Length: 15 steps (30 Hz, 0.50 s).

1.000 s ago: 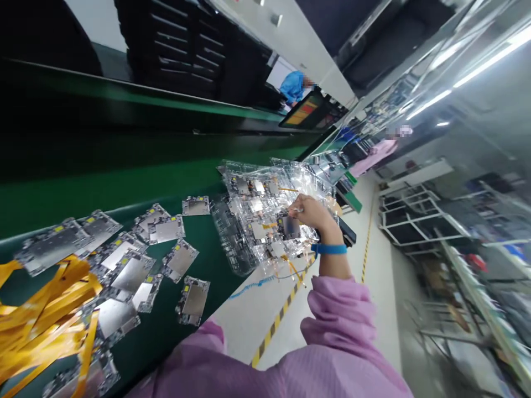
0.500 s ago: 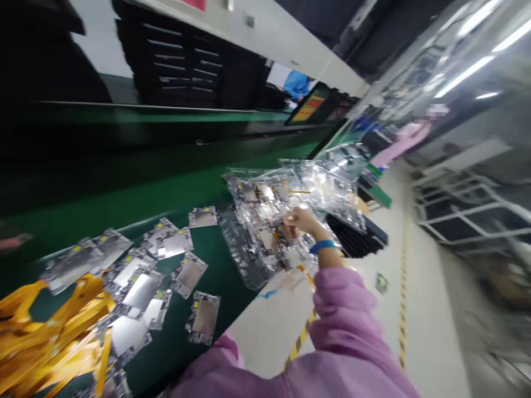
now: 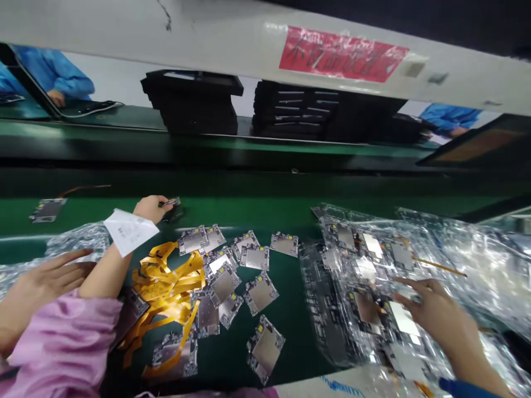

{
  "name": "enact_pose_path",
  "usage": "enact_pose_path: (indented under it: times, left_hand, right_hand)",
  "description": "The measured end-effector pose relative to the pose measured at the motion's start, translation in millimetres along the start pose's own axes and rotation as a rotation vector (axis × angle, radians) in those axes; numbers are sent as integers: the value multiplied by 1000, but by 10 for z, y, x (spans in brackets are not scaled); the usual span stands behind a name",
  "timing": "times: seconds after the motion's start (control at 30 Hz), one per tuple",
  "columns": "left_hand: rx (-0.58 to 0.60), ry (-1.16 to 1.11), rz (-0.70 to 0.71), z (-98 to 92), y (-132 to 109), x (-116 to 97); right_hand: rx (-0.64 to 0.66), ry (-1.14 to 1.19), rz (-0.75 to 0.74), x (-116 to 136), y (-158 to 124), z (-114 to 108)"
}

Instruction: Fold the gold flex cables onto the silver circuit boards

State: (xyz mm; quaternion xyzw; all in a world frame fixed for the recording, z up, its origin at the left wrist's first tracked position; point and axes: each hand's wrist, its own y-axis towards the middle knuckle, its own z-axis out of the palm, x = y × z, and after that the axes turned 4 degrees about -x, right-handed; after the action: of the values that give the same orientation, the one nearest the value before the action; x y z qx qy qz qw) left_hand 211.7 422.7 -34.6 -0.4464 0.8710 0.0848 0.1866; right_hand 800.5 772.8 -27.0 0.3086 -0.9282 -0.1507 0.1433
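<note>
My left hand (image 3: 151,209), with a white paper tag (image 3: 129,229) at the wrist, reaches over the far side of the bench. Its fingers are pinched on a small circuit board (image 3: 173,202), seen nearly edge-on. At the right, my right hand (image 3: 442,309), wearing a blue wristband (image 3: 464,387), hovers over clear plastic trays (image 3: 332,298). Its thumb and index finger are apart, with nothing seen between them. Circuit boards with metal shields (image 3: 367,309) lie in the trays. Between my hands are loose circuit boards (image 3: 261,293) and a heap of orange flex cables (image 3: 170,282).
Another person's hand (image 3: 53,279) is beside my left forearm, near crumpled clear plastic (image 3: 83,243). One board with a thin cable (image 3: 48,210) lies far left. Black tray stacks (image 3: 194,102) stand behind the bench, below a white shelf beam (image 3: 145,33). People in blue sleeves work beyond.
My view has swung left and levelled. My left hand has come into view holding a board. My right hand's thumb and index finger, close together before, are now apart over the trays.
</note>
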Motion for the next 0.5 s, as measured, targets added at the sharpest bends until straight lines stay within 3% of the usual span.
enact_pose_path:
  times: [0.07,0.13,0.2,0.27,0.37,0.43,0.5]
  left_hand:
    - [-20,-3,36,-82,-225,-178]
    - [-5,-48,179,-130,-581,-454]
    - [38,-151,438,-119,-1046,-775]
    - [112,-245,703,-58,-1527,-1024]
    - [123,-316,985,121,-2023,-1156]
    - [97,-354,1126,287,-2155,-1171]
    - [138,-400,1159,434,-2200,-1194]
  right_hand:
    - [-39,9,-81,622,-105,-131]
    - [-81,194,-227,1415,-311,-308]
    - [-15,412,-355,2195,-538,-457]
    - [73,604,-424,2773,-699,-498]
    - [210,800,-419,3078,-850,-373]
    - [240,855,-359,3006,-961,-279]
    - [232,857,-282,2820,-1053,-268]
